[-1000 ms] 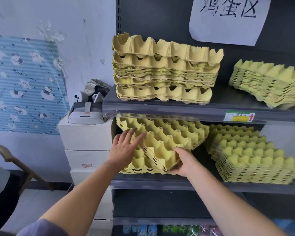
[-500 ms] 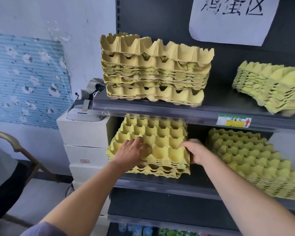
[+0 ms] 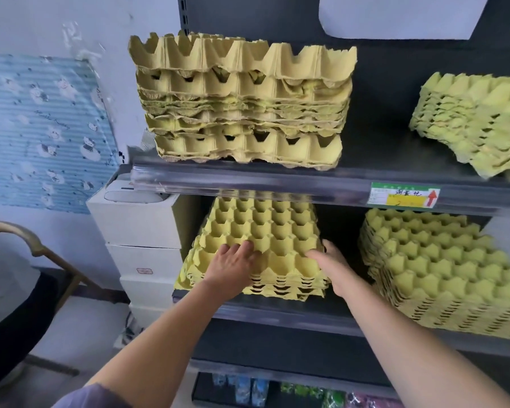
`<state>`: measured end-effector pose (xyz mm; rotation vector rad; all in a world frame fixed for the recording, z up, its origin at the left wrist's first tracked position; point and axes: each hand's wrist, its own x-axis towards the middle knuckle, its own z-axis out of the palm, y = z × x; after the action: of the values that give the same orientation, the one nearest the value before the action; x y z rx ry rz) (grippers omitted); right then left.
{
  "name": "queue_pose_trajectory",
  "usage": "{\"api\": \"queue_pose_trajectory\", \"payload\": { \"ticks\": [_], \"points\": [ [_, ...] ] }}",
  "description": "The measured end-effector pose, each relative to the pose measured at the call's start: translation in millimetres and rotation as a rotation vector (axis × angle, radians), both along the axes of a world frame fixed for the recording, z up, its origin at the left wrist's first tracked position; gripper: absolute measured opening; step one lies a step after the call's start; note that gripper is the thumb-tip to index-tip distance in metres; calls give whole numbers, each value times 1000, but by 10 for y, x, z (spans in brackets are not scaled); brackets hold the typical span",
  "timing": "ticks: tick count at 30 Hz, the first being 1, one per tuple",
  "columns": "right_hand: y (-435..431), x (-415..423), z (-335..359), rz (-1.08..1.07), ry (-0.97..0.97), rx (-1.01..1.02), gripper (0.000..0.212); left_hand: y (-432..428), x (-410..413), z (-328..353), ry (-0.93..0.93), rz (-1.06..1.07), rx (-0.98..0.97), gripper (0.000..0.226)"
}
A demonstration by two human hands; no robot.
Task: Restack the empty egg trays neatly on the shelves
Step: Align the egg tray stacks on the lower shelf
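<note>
The left hand (image 3: 233,267) is pressing flat on the tray stack (image 3: 265,231); the right hand (image 3: 334,267) is clasping its right edge. That stack is sitting square. The upper stack (image 3: 242,104) above the hands and the side stack (image 3: 442,269) rightward are apparently awaiting straightening.

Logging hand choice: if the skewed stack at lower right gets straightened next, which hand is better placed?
Right, probably. The right hand holds the right edge of the lower-left stack, beside the gap to the skewed stack; the left hand lies on top of it, farther off.
</note>
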<state>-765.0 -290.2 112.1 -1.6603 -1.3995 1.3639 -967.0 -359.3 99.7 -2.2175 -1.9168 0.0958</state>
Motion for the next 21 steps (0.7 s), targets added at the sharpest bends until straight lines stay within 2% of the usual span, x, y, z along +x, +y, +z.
{"api": "queue_pose_trajectory", "payload": {
  "ticks": [3,6,9,12,17,19,21],
  "points": [
    [-22,6,-71,-76,43,-93,63,8,-2,-67,-2,17,-25,67],
    [-31,13,-101,-92,81,-238,48,1,-34,-85,-115,27,-53,68],
    [7,9,-118,-101,55,-248,41,-25,-136,-97,-278,61,51,55],
    [21,-24,-151,-129,42,-211,40,-26,-304,-135,-470,281,161,58],
    [32,-46,-216,-150,45,-164,36,23,-677,-276,-849,698,-10,68],
    [26,-49,-218,-163,45,-160,33,66,-824,-364,-1066,747,-95,64],
    [34,-54,-240,-181,40,-151,37,78,-901,-422,-1198,729,-191,62]
  ]
}}
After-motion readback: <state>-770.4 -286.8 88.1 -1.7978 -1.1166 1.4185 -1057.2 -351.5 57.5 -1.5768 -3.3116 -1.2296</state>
